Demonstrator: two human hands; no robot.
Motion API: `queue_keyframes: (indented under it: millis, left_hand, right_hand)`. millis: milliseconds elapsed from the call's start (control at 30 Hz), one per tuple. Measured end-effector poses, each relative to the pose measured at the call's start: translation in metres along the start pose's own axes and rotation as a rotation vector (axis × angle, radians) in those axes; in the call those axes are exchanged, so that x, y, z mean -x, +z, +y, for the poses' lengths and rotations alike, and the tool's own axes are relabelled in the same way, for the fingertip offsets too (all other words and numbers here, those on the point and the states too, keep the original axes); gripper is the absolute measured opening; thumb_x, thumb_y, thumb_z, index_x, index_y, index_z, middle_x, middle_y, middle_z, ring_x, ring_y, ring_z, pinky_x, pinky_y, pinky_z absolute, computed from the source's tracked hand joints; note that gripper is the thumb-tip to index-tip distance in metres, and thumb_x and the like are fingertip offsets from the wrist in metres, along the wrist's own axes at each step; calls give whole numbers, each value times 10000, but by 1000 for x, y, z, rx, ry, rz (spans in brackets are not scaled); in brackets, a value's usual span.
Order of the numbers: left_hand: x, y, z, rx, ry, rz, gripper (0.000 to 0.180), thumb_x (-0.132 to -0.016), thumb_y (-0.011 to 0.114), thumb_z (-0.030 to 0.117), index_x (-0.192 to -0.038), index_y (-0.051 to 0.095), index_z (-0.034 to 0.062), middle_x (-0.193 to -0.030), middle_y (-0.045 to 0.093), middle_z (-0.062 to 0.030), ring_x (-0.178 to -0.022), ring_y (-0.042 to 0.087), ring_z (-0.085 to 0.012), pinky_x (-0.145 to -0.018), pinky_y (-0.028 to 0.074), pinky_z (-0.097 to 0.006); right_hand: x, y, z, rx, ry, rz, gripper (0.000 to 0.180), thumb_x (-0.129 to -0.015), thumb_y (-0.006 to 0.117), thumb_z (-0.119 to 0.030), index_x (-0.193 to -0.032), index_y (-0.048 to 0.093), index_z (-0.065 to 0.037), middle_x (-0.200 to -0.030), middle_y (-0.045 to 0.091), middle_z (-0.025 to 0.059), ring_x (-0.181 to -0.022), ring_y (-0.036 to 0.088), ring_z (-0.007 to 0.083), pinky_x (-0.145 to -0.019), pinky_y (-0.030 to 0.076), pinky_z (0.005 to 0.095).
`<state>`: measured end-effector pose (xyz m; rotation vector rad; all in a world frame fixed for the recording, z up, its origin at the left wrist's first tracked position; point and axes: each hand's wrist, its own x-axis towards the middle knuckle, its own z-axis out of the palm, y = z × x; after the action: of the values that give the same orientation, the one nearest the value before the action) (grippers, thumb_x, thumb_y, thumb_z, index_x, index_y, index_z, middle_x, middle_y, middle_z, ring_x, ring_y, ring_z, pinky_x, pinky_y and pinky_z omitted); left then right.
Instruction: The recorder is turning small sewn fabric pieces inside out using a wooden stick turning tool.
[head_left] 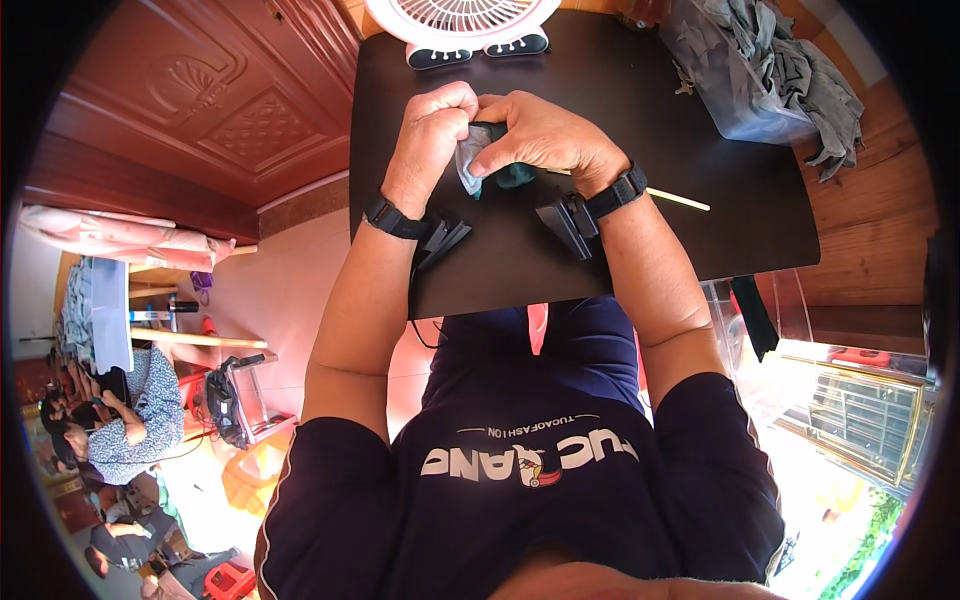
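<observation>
Over the dark table (480, 260), my two hands meet on a small piece of grey fabric (467, 163), which hangs down between them with a dark greenish edge. My left hand (437, 120) is closed in a fist at its upper left part. Across the top and right of it bends my right hand (545, 135), its thumb pressed against the fabric. A dark green bunched bit (516, 176) shows just under the right palm; whether it belongs to the same piece I cannot tell. The fingertips are partly hidden behind the fabric and each other.
A white and pink fan (465, 25) with shoe-shaped feet stands at the far edge. At the back right, a clear plastic bin (735, 110) overflows with grey cloth pieces (800, 70). A thin yellow stick (680, 199) lies right of my wrist. Other people (125, 430) sit far left.
</observation>
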<state>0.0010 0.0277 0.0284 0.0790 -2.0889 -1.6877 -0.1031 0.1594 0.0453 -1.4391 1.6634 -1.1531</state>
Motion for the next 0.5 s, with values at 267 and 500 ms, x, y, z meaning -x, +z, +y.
queue_keyframes:
  millis: [267, 500]
  left_hand:
    - [-4, -4, -16, 288, -88, 37, 80, -578, 382, -2, -637, 419, 38, -667, 380, 16, -636, 338, -82, -577, 296, -211]
    - [-7, -15, -18, 505, -170, 81, 118, -599, 376, -5, -659, 468, 37, -688, 444, 6, -617, 369, -88, -545, 340, -218]
  right_hand:
    - [-6, 6, 6, -178, -70, 225, 327, -635, 754, -77, -937, 683, 28, -1178, 580, 51, -936, 577, 161, -822, 445, 268]
    - [-12, 21, -1, -176, -24, 367, 311, -658, 743, -80, -941, 681, 31, -1119, 624, 73, -875, 601, 142, -771, 474, 257]
